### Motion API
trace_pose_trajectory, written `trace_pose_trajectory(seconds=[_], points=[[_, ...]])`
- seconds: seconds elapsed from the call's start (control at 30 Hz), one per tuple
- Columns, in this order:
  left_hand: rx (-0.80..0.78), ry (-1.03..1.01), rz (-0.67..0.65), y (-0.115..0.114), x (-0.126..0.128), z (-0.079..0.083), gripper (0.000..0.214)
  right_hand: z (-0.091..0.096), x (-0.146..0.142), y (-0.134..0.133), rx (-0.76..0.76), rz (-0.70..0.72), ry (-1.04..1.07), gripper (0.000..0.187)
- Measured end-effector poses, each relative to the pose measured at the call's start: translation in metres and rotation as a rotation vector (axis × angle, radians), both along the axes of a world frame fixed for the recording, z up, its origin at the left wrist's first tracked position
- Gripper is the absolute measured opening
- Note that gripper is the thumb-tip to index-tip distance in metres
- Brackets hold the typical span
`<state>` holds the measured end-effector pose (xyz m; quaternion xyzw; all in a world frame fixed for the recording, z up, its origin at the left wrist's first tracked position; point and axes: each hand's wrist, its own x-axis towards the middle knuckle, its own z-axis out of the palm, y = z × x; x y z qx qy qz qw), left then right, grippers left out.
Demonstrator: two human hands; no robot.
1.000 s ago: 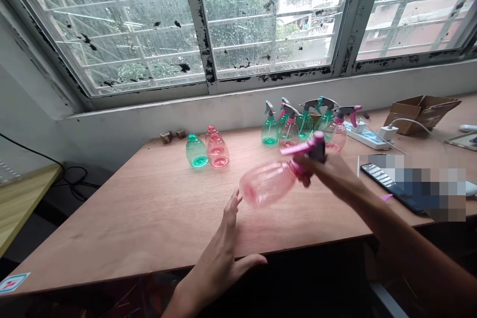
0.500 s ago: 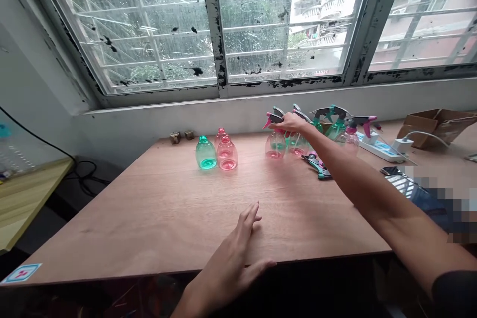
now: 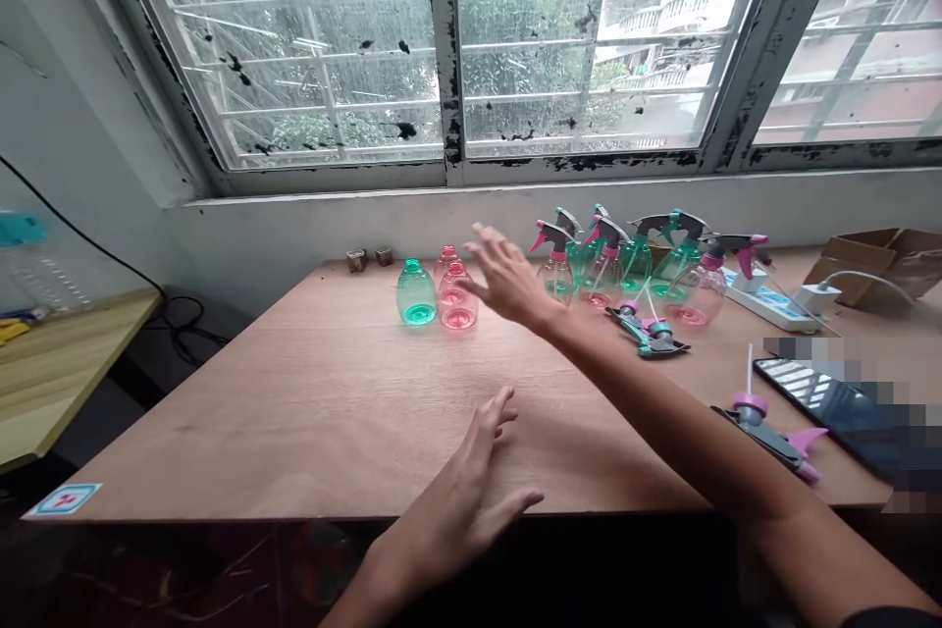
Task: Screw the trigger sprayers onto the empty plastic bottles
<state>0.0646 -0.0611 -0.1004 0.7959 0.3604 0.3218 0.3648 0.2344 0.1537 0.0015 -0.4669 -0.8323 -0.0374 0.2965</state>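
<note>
My right hand [image 3: 507, 277] is open and empty, its fingers reaching over the table just right of the pink bottles without spray heads. One pink bottle [image 3: 457, 299] stands in front of another pink bottle [image 3: 445, 260], with a green bottle [image 3: 416, 294] to their left. Above the table's front edge, my left hand [image 3: 475, 496] hovers open, touching nothing. Behind my right forearm is a group of green and pink spray bottles [image 3: 696, 292] fitted with trigger heads. Loose spray heads [image 3: 654, 339] lie in front of them, and a pink-and-grey spray head [image 3: 769, 432] rests nearer to me.
A dark phone or tablet [image 3: 824, 412] lies at the right. Behind it are a white power strip [image 3: 772, 302] with a plugged-in cable and an open cardboard box [image 3: 875, 265]. Two small brown blocks [image 3: 357, 260] sit by the wall. A sticker [image 3: 65, 499] marks the left front corner.
My right hand has let go of the pink spray bottle and moved left, opening toward the bottles without heads. My left hand has stayed nearly still. The view has shifted slightly.
</note>
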Motion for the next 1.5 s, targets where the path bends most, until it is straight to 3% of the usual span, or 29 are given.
trace_pose_trajectory(seconds=[0.13,0.27,0.37,0.47,0.57,0.63,0.7,0.77,0.83,0.9,1.07,1.2,1.3,1.4,1.43,1.5], points=[[-0.088,-0.118,0.184,0.007,0.005,-0.004,0.091,-0.019,-0.035,0.009,-0.067,0.202,0.073,0.041],[-0.194,-0.339,0.381,0.017,0.005,-0.009,0.097,-0.024,-0.015,0.005,-0.109,0.272,0.256,0.020],[-0.192,-0.422,0.468,0.020,0.003,-0.008,0.112,-0.029,0.020,-0.035,-0.153,0.337,0.426,0.025],[-0.188,-0.450,0.475,0.016,0.003,-0.001,0.126,-0.036,0.053,-0.098,-0.217,0.380,0.571,0.037],[-0.228,-0.487,0.392,0.011,0.004,0.007,0.116,-0.045,0.088,-0.147,-0.322,0.416,0.568,0.039],[-0.246,-0.518,0.369,0.009,0.005,0.011,0.107,-0.055,0.118,-0.153,-0.348,0.285,0.434,0.044],[-0.252,-0.531,0.365,0.010,0.005,0.012,0.100,-0.067,0.152,-0.140,-0.228,-0.035,0.310,0.056],[-0.260,-0.541,0.342,0.012,0.004,0.010,0.094,-0.082,0.186,-0.120,-0.188,-0.224,0.275,0.073],[-0.266,-0.548,0.320,0.014,0.003,0.008,0.093,-0.097,0.213,-0.105,-0.211,-0.355,0.203,0.083],[-0.268,-0.549,0.319,0.015,0.002,0.005,0.099,-0.109,0.229,-0.106,-0.250,-0.394,0.131,0.077],[-0.252,-0.587,0.380,0.013,0.000,0.006,0.124,-0.124,0.220,-0.155,-0.275,-0.356,0.004,0.052],[-0.250,-0.606,0.430,0.010,0.003,0.014,0.110,-0.130,0.184,-0.187,-0.263,-0.337,0.033,0.046],[-0.278,-0.607,0.452,0.008,0.004,0.018,0.104,-0.127,0.158,-0.195,-0.325,-0.223,0.109,0.037],[-0.286,-0.570,0.451,0.008,0.004,0.019,0.097,-0.122,0.153,-0.191,-0.319,-0.136,0.123,0.046],[-0.281,-0.562,0.449,0.008,0.004,0.019,0.095,-0.122,0.159,-0.189,-0.271,-0.175,0.102,0.054],[-0.271,-0.556,0.444,0.007,0.004,0.019,0.092,-0.127,0.183,-0.188,-0.148,-0.381,0.035,0.070]])
